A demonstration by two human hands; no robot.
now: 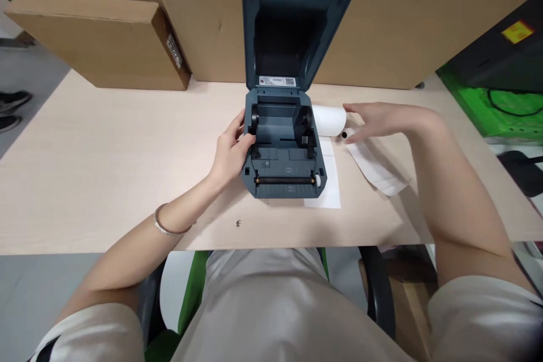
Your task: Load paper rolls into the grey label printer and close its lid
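Note:
A dark grey label printer (284, 153) stands on the table with its lid (297, 17) raised. My left hand (231, 150) grips the printer's left side, thumb over the edge. Against the printer's right side lies a white paper roll (331, 120), a strip of paper (333, 181) running from beneath it toward the front. My right hand (367, 120) has its fingers at the right end of the roll and its thumb at a small roll with a dark core, from which a loose paper strip (377, 169) trails. The printer's inner compartment holds no roll.
Cardboard boxes (97, 39) line the back of the table (106, 164). At the right are a black device (500, 51) and a green crate (509, 113). A small dark scrap (238, 223) lies near the front edge. Someone's shoes (12, 107) show at far left.

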